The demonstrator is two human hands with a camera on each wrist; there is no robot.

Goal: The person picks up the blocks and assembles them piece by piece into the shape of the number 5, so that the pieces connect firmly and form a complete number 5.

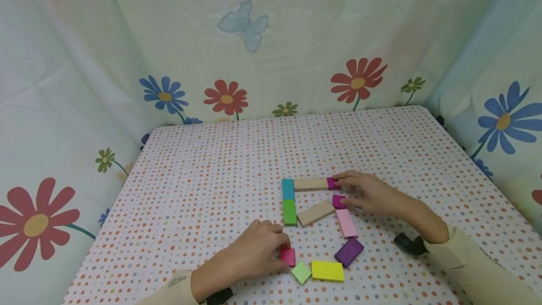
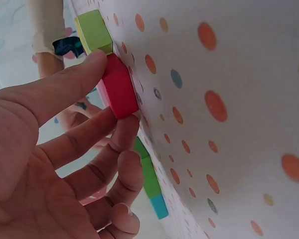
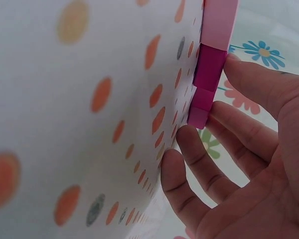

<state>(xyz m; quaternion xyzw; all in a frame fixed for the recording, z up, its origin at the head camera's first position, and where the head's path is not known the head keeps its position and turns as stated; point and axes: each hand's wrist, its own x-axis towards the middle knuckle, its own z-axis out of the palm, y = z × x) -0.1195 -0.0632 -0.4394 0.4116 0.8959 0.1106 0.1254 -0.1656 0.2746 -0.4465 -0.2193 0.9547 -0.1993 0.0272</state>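
My left hand (image 1: 259, 251) pinches a pinkish-red block (image 1: 288, 257) on the table, thumb at one end and fingertips at the other. Beside that block lies a light green block (image 1: 301, 273), near the thumb tip in the left wrist view. At the right, my right hand (image 1: 372, 194) reaches over two magenta blocks. Its thumb touches the nearer magenta block (image 3: 210, 67), and its fingertips rest at the farther magenta block (image 1: 331, 183). A pink block (image 1: 347, 223) adjoins the nearer one. A plain wooden block (image 1: 311, 184) meets the farther one.
Blue (image 1: 288, 189) and green blocks (image 1: 290, 212) form the left side of the arrangement. A second wooden block (image 1: 315, 213) slants inside it. Purple (image 1: 349, 252) and yellow blocks (image 1: 328, 271) lie at the near side. The dotted tablecloth (image 1: 203, 178) ends at a flowered curtain (image 1: 296, 27).
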